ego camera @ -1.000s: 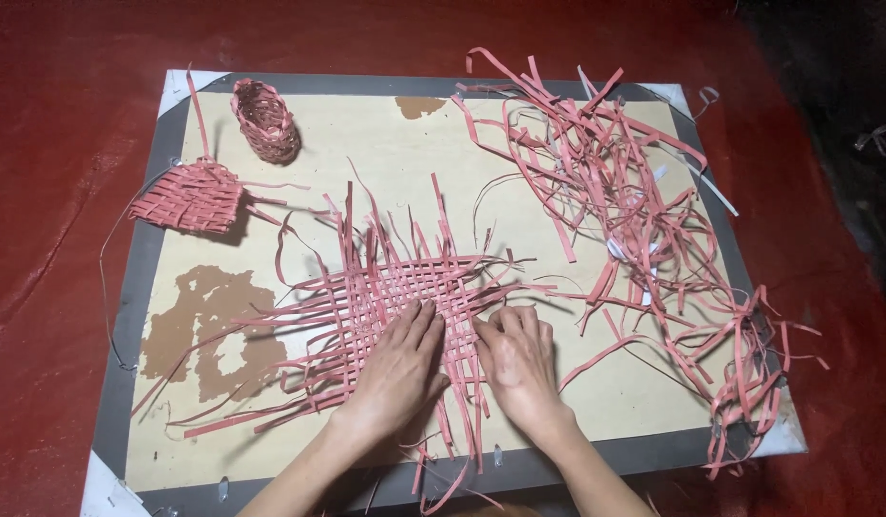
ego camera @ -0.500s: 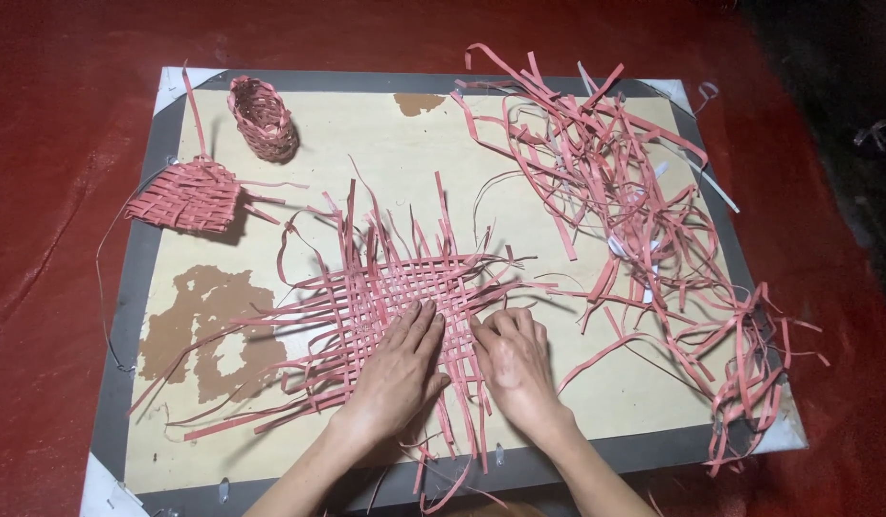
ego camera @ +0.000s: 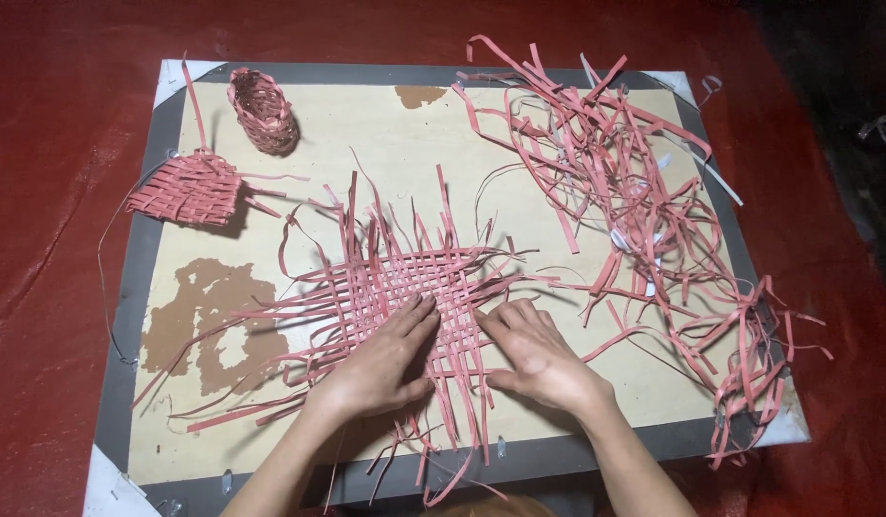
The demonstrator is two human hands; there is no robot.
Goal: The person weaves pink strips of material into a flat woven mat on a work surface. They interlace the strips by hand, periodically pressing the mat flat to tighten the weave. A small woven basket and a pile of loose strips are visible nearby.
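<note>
1. Woven mat [ego camera: 404, 287] of pink strips lies flat at the centre of the frame, on the tan board [ego camera: 366, 134]. Loose strip ends stick out from all four of its sides.
2. Left hand [ego camera: 381, 359] sits at the lower centre, on the mat's lower edge. Fingers extended and held close together, pointing toward the upper right. Palm down, pressing on the weave; nothing is gripped.
3. Right hand [ego camera: 534, 354] is just right of the left one, on the mat's lower right corner. Fingers slightly curled and spread, tips touching the strips at the weave's edge. Cannot tell whether a single strip is pinched beneath the fingertips.
4. The two hands are near each other, with a narrow band of weave showing between them. The bulk of the mat lies above and to the left of both hands.
5. Pile of loose pink strips [ego camera: 634, 201] fills the upper right and trails down the right side of the board, well apart from the hands.
6. Small woven basket [ego camera: 263, 110] lies tilted at the upper left.
7. Flat woven piece [ego camera: 186, 189] lies below it, at the board's left edge.
8. Board has a grey border and rests on a red surface [ego camera: 41, 287].
</note>
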